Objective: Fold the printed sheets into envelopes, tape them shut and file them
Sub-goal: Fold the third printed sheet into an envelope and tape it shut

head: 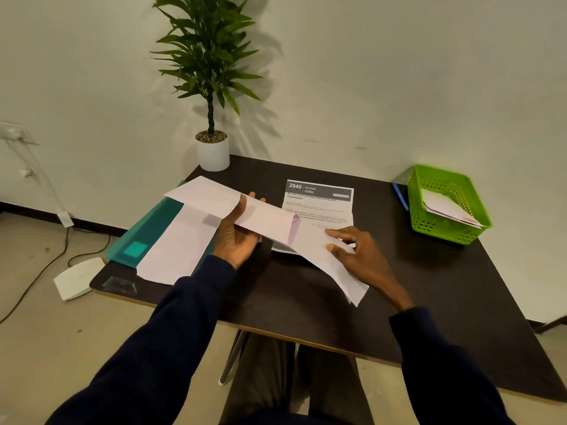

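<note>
My left hand grips a long folded white sheet from below, thumb on top, holding it above the dark table. My right hand pinches a second folded white sheet that slants down toward the table's front right. The two sheets overlap between my hands. Beneath them lies a printed sheet headed "2940 KITCHEN", face up. Another blank white sheet rests on a teal folder at the left.
A green plastic basket holding folded papers stands at the back right, a blue pen beside it. A potted plant sits at the back left corner. A strip of clear tape lies at the table's front left corner.
</note>
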